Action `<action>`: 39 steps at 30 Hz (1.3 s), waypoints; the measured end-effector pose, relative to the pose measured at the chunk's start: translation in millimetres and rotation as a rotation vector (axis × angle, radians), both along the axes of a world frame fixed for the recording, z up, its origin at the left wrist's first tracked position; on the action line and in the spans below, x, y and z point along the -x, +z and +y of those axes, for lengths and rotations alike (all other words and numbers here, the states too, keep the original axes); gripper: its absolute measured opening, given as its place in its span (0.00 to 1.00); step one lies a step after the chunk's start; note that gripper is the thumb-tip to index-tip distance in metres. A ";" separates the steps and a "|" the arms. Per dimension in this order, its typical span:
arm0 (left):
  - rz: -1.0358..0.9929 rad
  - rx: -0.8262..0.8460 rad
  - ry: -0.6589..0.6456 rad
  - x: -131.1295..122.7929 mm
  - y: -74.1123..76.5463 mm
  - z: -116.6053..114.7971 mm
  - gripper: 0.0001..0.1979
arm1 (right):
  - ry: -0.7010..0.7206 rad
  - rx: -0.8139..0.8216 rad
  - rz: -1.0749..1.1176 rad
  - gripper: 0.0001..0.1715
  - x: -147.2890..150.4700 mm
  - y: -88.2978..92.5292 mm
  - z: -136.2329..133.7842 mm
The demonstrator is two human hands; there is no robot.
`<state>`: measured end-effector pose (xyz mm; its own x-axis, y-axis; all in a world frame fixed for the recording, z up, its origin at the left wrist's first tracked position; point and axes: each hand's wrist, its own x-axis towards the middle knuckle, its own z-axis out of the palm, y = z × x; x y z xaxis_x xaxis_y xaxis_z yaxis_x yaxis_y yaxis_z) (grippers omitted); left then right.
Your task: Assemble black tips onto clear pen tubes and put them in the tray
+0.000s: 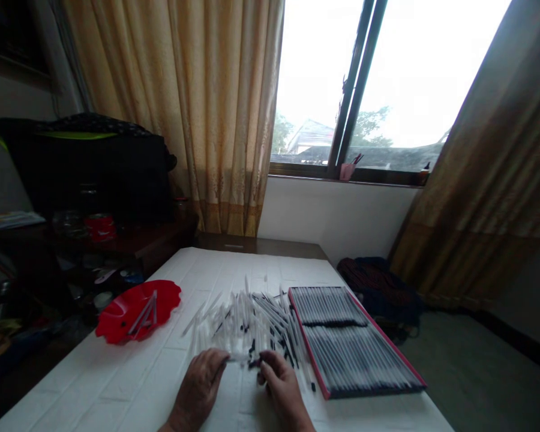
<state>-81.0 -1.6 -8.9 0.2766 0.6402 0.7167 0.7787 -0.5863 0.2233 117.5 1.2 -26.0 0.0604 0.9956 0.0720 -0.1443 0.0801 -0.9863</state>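
Note:
My left hand (200,384) pinches a short clear pen barrel (238,358) that points right. Across from it, my right hand (279,379) has its thumb and fingers closed on a small black pen cap (254,363), close to the barrel's end; whether the two touch, I cannot tell. Just beyond both hands spreads a loose pile of translucent pen parts (240,315), with dark caps and refills among them. Right of the pile lies a shallow red-edged box (317,378) with two rows of pens (351,354) side by side.
At the left edge of the white-covered table (117,387) sits a red scalloped dish (162,300) with a few clear tubes in it. A dark cabinet with a monitor (108,174) stands farther left. Dark cloth (378,285) lies past the table's right side.

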 end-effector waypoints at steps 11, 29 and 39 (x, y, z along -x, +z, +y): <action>-0.004 0.046 -0.084 -48.9 -0.3 13.7 0.11 | -0.101 0.062 0.087 0.21 -33.8 1.1 -5.1; -0.004 0.044 -0.085 -51.1 -7.2 10.9 0.10 | -0.155 -0.027 0.012 0.21 -31.7 4.4 -6.4; -0.008 0.063 -0.119 -52.0 -9.8 15.3 0.11 | -0.136 -0.052 -0.170 0.16 -34.5 13.5 0.8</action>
<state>-29.0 13.7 -18.7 0.3482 0.6468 0.6785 0.7023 -0.6594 0.2683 152.0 1.9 -12.5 0.1764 0.9738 0.1433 0.0391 0.1386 -0.9896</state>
